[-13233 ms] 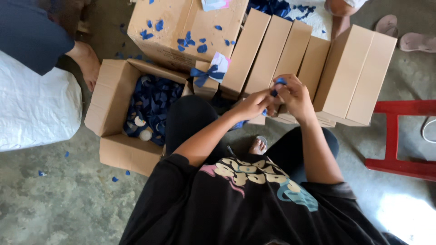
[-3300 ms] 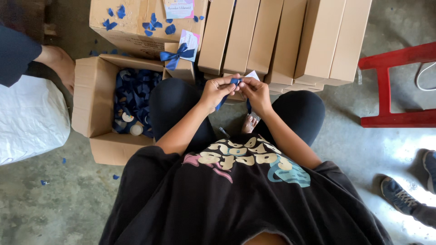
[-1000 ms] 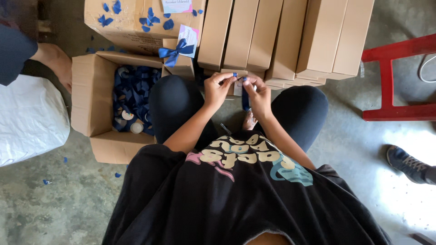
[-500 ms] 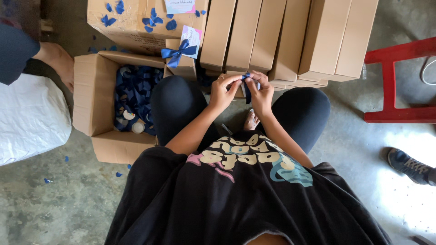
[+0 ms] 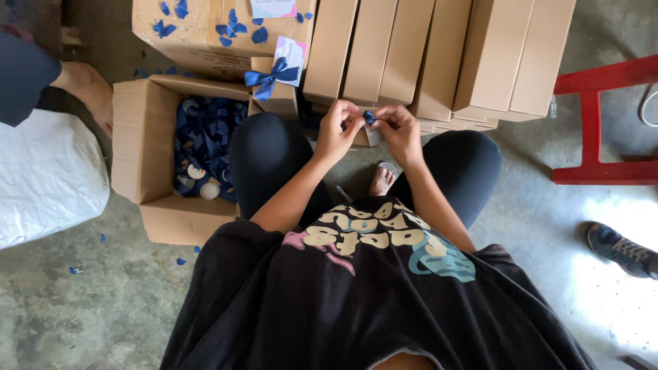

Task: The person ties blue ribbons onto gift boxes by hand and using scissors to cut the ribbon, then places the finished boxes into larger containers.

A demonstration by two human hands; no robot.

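From the head view I see a small blue ribbon (image 5: 369, 117) pinched between both hands, raised just above the knees and in front of a row of upright tan boxes (image 5: 439, 55). My left hand (image 5: 338, 130) sits on the ribbon's left side, its fingers curled in tight so that the tips meet on the ribbon; the right hand (image 5: 400, 131) mirrors it from the right, fingers likewise closed down on the same piece, with a small pale card (image 5: 374, 136) showing just below, between the two hands. I cannot tell whether the card is gripped by a finger or merely hangs from the ribbon. The two hands almost touch at the fingertips, and both forearms run back toward the black shirt (image 5: 370, 294). To the left of the left knee stands an open carton (image 5: 147, 164) filled with dark blue ribbon scraps (image 5: 205, 137) and a small white roll (image 5: 210, 190). Just beyond it, a smaller box (image 5: 274, 103) carries a finished blue bow (image 5: 266, 76) with a white tag (image 5: 291, 51). A large carton (image 5: 205, 41) behind it has blue bits scattered on top. A red stool (image 5: 603, 123) stands well to the right, a dark shoe (image 5: 620, 248) near it on the floor, and a white sack (image 5: 44, 178) lies at the far left.
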